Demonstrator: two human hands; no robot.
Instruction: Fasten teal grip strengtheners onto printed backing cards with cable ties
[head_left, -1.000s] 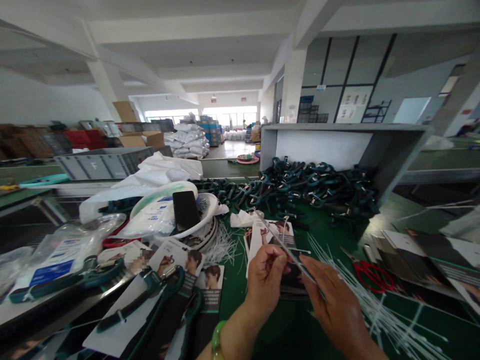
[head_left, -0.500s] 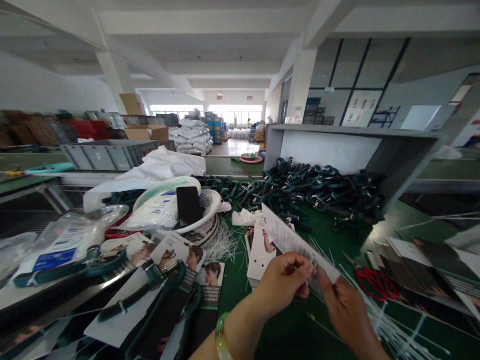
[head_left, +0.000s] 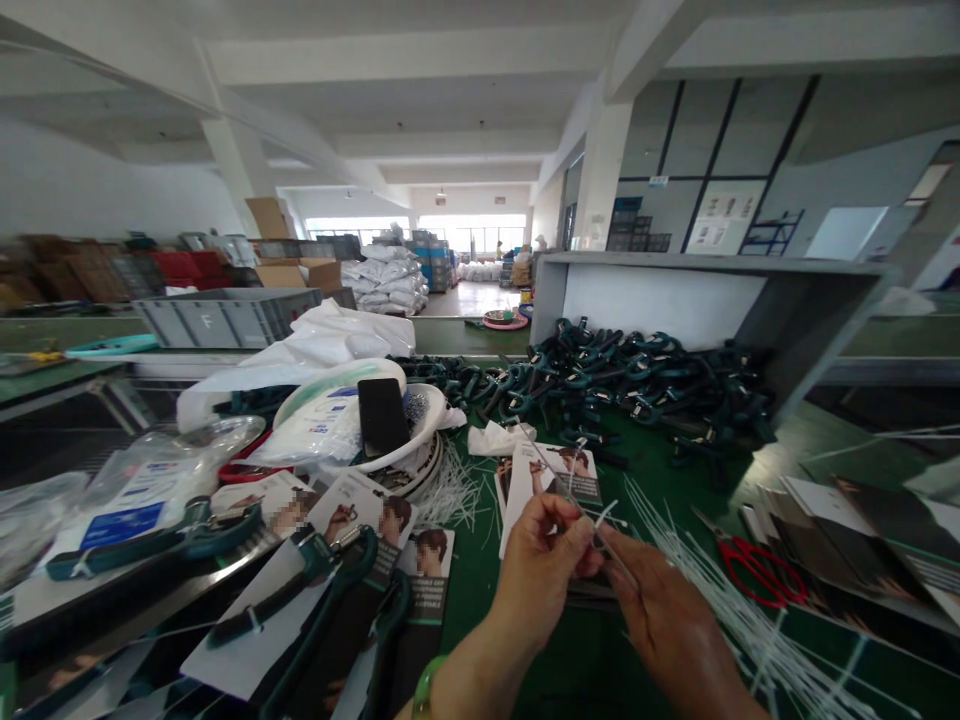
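Note:
My left hand (head_left: 541, 560), with a green bangle at the wrist, is closed in a pinch on a thin white cable tie (head_left: 606, 514) beside a printed card. That card (head_left: 546, 462) is turned almost edge-on, and my right hand (head_left: 660, 610) grips its near end. Tie ends stick up between the two hands; the fingertips partly hide where they meet the card. Under and behind the hands lies a stack of printed cards (head_left: 517, 515) with photos on them. Loose white cable ties (head_left: 679, 545) are spread beside my right hand.
Dark green hand grips (head_left: 637, 375) spill from a tipped grey bin (head_left: 814, 345). Red-handled scissors (head_left: 761, 572) and more cards (head_left: 862, 540) lie right. Left are carded grips (head_left: 300, 590), a phone (head_left: 382, 418) on a white basket (head_left: 431, 420), and plastic bags (head_left: 142, 490).
The card has turned from showing its broad white face to nearly edge-on. White tie ends now show between my hands, and more of the card stack is uncovered.

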